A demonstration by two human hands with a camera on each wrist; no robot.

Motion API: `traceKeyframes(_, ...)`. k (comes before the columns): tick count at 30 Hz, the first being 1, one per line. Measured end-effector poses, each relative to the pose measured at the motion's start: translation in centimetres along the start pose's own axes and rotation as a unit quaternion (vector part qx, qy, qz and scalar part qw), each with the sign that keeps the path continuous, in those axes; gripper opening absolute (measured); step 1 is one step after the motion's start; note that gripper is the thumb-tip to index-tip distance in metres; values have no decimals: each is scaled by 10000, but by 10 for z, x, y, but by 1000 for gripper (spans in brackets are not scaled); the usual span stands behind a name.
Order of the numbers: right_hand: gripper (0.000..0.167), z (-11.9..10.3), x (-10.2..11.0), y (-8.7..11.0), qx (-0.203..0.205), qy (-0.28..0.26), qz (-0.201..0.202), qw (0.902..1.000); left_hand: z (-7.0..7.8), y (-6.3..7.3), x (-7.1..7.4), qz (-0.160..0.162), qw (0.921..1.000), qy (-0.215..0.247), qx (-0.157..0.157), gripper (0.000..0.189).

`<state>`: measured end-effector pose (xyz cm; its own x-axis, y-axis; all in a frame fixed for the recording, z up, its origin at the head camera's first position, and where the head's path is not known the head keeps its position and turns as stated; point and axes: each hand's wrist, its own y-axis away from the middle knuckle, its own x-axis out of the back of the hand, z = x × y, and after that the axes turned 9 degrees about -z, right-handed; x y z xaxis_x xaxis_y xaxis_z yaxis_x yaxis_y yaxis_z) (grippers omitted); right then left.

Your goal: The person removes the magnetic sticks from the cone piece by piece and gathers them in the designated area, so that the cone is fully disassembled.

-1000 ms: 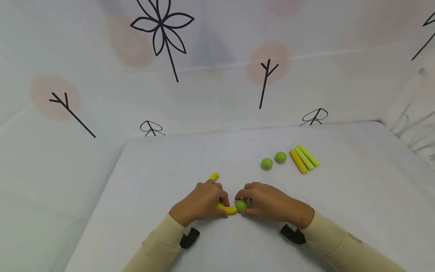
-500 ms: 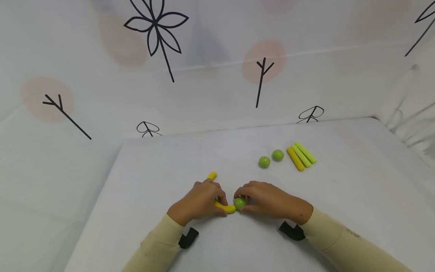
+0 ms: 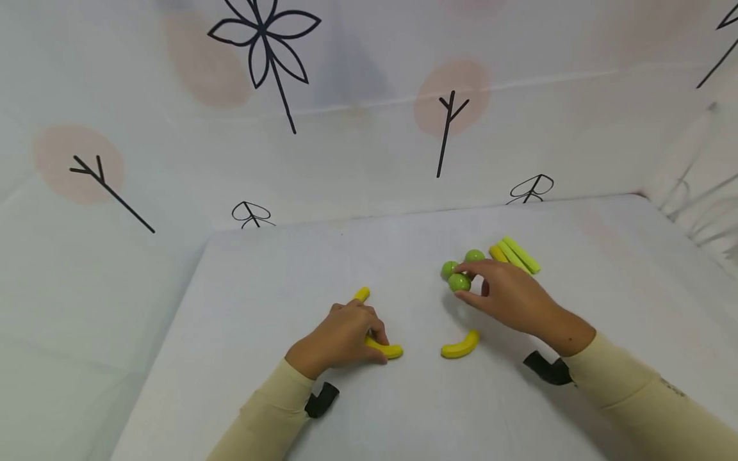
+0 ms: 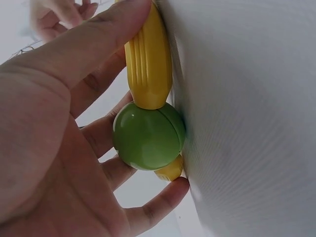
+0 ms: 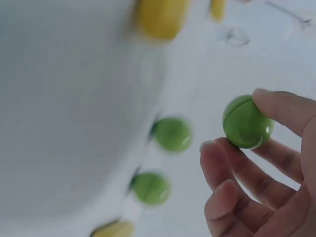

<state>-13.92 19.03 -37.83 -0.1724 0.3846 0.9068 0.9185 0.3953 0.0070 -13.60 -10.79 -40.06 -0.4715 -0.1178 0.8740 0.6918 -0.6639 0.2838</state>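
My left hand [image 3: 346,338] is on the table over a curved yellow toy banana [image 3: 387,351], its thumb and fingers holding it. In the left wrist view, a green ball [image 4: 148,137] meets the banana's end under the palm, with the tip of another yellow piece [image 4: 170,169] beyond it; the head view hides this ball. My right hand [image 3: 513,296] pinches a second green ball [image 5: 247,121] between thumb and fingertips, raised over the table. Two more green balls [image 3: 450,269] [image 3: 475,255] lie close by it. Another toy banana [image 3: 460,346] lies nearer me.
At the back right, one yellow stick [image 3: 498,253] and two lime-green sticks [image 3: 521,255] lie side by side, partly behind my right hand. A white cloth wall [image 3: 357,160] with drawn plants rises at the table's far edge.
My right hand has moved right and away from me, off the banana's end, carrying the green ball toward the other balls. The banana on the right has come into view. My left hand stays put.
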Motion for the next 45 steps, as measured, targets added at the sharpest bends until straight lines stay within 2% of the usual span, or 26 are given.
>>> traceKeyframes(4, 41, 21, 5, -3, -244, 357, 33, 9991, -1, 0, 0, 12, 10000, 8, 3, 16)
traceKeyframes(10, 41, 38, 4, -13, -565, 549, -237, 9966, -2, -1, -1, -73, 9999, 34, 135, 16)
traceKeyframes(20, 40, 47, 1, -24, -748, 652, -438, 9941, 0, 0, 2, -41, 9999, 16, 164, 15)
traceKeyframes(28, 43, 48, 1, -21, -713, 655, -422, 9944, -1, -2, 3, -112, 9997, 70, 193, 14)
traceKeyframes(32, 45, 46, 1, -15, -698, 761, -266, 9943, -1, -3, 2, -102, 9998, 59, 175, 15)
traceKeyframes(36, 38, 38, 2, -7, -540, 667, -23, 9963, 0, -4, 1, -8, 9999, -31, 112, 15)
traceKeyframes(41, 32, 17, -2, 3, -158, 584, 334, 9976, 1, -6, -3, 250, 9996, -118, 50, 19)
traceKeyframes(45, 31, -8, -11, 8, 116, 523, 279, 9982, 1, -6, -5, 338, 9994, -40, 70, 30)
